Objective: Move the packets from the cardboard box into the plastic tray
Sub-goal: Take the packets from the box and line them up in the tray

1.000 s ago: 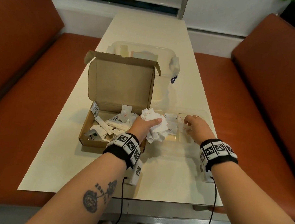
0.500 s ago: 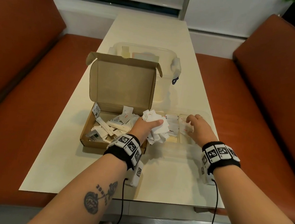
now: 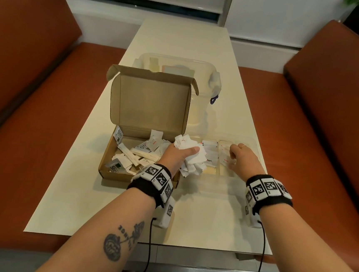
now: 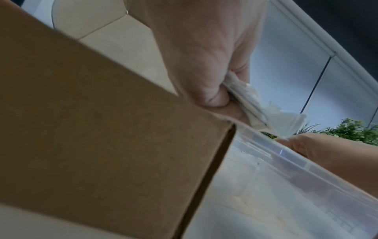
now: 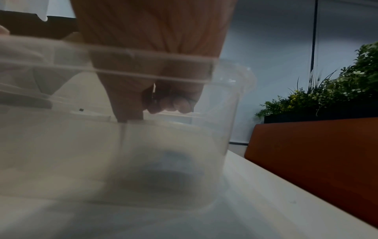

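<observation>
Left hand clenched round a crumpled bunch of packets, held over the seam between cardboard box and plastic tray; right hand down inside the tray, fingers curled, grip on anything impossible to tell; more packets loose in the box on the counter.

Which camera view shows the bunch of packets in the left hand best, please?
The head view: the bunch of packets shows whole in the left hand, at the cardboard box's right edge. The left wrist view catches only its edges; the right wrist view shows none.
</observation>
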`<state>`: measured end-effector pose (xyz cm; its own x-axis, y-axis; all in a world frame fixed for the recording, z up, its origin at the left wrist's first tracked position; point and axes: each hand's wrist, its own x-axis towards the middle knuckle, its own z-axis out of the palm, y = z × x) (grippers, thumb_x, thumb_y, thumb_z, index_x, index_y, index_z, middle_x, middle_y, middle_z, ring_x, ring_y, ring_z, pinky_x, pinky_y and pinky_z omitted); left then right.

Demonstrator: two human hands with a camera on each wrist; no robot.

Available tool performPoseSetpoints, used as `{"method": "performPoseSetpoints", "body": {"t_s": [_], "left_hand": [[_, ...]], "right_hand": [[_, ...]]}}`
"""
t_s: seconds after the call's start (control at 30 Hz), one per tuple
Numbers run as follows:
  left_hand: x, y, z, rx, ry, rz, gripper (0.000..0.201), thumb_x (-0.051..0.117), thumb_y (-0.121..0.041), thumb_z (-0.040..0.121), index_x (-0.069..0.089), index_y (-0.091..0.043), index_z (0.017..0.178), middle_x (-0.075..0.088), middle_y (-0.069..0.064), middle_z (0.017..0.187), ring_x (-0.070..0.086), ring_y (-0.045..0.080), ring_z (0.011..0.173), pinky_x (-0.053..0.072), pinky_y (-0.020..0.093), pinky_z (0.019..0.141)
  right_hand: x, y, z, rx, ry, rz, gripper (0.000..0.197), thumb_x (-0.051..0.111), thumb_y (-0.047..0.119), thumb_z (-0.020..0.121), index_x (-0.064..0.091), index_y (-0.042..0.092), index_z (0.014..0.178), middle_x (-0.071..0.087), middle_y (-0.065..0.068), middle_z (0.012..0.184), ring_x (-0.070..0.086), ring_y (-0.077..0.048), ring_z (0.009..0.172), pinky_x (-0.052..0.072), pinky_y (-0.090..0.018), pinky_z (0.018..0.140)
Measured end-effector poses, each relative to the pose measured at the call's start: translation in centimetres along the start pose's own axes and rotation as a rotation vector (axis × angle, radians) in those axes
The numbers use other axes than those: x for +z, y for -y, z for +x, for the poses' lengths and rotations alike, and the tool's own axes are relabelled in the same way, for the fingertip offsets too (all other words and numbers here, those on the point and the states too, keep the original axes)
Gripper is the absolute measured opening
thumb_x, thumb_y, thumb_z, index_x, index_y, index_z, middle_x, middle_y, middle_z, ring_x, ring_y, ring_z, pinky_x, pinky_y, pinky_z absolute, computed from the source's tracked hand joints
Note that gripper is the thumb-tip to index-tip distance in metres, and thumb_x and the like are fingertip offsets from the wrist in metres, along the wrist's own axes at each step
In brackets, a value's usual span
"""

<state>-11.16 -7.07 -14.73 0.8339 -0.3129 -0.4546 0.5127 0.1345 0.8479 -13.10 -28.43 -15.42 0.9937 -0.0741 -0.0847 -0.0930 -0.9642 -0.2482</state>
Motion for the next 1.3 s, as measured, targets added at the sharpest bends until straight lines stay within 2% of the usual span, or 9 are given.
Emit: {"method": "performPoseSetpoints", "body": {"t_s": [0.23, 0.43, 0.5, 0.6, 0.7, 0.8, 0.93, 1.07, 1.3], "left_hand": [[0.0, 0.1, 0.2, -0.008, -0.032, 0.016, 0.028, 0.062, -0.011, 0.091, 0.053, 0.004, 0.114, 0.057, 0.027, 0.088, 0.051, 0.026, 0.062, 0.032, 0.018, 0.042], [-0.1, 0.1, 0.4, 0.002, -0.033, 0.014, 0.039, 0.063, -0.01, 0.089, 0.052, 0.009, 0.121, 0.058, 0.032, 0.101, 0.054, 0.032, 0.072, 0.039, 0.018, 0.041], [0.0, 0.2, 0.5, 0.022, -0.046, 0.005, 0.041, 0.066, -0.008, 0.087, 0.053, 0.008, 0.123, 0.06, 0.031, 0.111, 0.059, 0.036, 0.089, 0.053, 0.033, 0.061], [0.0, 0.3, 0.4, 0.046, -0.057, -0.006, 0.038, 0.068, -0.01, 0.085, 0.058, 0.006, 0.118, 0.063, 0.028, 0.113, 0.062, 0.037, 0.097, 0.049, 0.049, 0.084], [-0.2, 0.4, 0.2, 0.065, -0.026, -0.029, 0.033, 0.069, -0.015, 0.085, 0.061, -0.001, 0.114, 0.065, 0.023, 0.106, 0.063, 0.035, 0.093, 0.049, 0.048, 0.084], [-0.2, 0.2, 0.0, 0.065, 0.037, -0.023, 0.028, 0.071, -0.019, 0.084, 0.062, -0.007, 0.108, 0.067, 0.019, 0.101, 0.066, 0.031, 0.082, 0.053, 0.036, 0.066], [-0.3, -0.1, -0.2, 0.058, 0.117, 0.048, 0.054, 0.079, -0.015, 0.07, 0.059, -0.005, 0.119, 0.065, 0.021, 0.115, 0.06, 0.036, 0.11, 0.044, 0.049, 0.091], [-0.6, 0.1, 0.2, 0.04, 0.181, 0.053, 0.039, 0.067, 0.01, 0.076, 0.06, -0.009, 0.109, 0.068, 0.008, 0.103, 0.061, 0.029, 0.106, 0.046, 0.038, 0.092], [-0.4, 0.0, 0.2, 0.044, 0.146, 0.056, 0.041, 0.062, 0.014, 0.078, 0.058, -0.005, 0.114, 0.066, 0.012, 0.108, 0.06, 0.03, 0.109, 0.046, 0.041, 0.098]], "right_hand": [[0.1, -0.2, -0.1, 0.01, -0.012, 0.016, 0.022, 0.063, 0.003, 0.078, 0.043, 0.012, 0.082, 0.045, -0.004, 0.085, 0.044, -0.023, 0.078, 0.035, -0.028, 0.064], [-0.4, 1.3, -0.5, -0.07, -0.178, 0.171, 0.021, 0.07, 0.028, 0.082, 0.056, 0.012, 0.083, 0.053, -0.001, 0.08, 0.046, -0.016, 0.074, 0.033, -0.025, 0.064], [-0.8, 2.9, -0.7, -0.132, -0.204, 0.283, 0.017, 0.069, 0.03, 0.083, 0.06, 0.016, 0.082, 0.057, 0.003, 0.079, 0.047, -0.011, 0.068, 0.034, -0.023, 0.062], [-1.1, 5.0, -0.9, -0.181, -0.151, 0.479, 0.015, 0.072, 0.03, 0.08, 0.064, 0.032, 0.092, 0.059, 0.013, 0.086, 0.049, -0.003, 0.063, 0.038, -0.013, 0.06], [-1.1, 5.9, -0.9, -0.2, -0.047, 0.543, 0.035, 0.074, 0.024, 0.078, 0.064, 0.036, 0.108, 0.059, 0.016, 0.099, 0.055, -0.006, 0.072, 0.041, -0.009, 0.068], [-0.9, 6.2, -0.7, -0.193, -0.037, 0.541, 0.033, 0.075, 0.022, 0.077, 0.067, 0.03, 0.109, 0.058, 0.011, 0.108, 0.057, -0.008, 0.078, 0.044, -0.012, 0.072], [-0.8, 6.0, -0.5, -0.17, -0.044, 0.528, 0.026, 0.074, 0.022, 0.078, 0.069, 0.029, 0.103, 0.058, 0.01, 0.108, 0.057, -0.005, 0.076, 0.044, -0.008, 0.067], [-0.9, 5.8, -0.3, -0.142, -0.043, 0.511, 0.028, 0.079, 0.025, 0.074, 0.067, 0.028, 0.099, 0.058, 0.011, 0.101, 0.057, -0.002, 0.074, 0.042, -0.007, 0.064], [-1.2, 6.3, 0.0, -0.159, -0.081, 0.487, 0.034, 0.08, 0.018, 0.071, 0.06, 0.023, 0.099, 0.057, 0.01, 0.093, 0.052, -0.008, 0.076, 0.042, -0.013, 0.066]]}}
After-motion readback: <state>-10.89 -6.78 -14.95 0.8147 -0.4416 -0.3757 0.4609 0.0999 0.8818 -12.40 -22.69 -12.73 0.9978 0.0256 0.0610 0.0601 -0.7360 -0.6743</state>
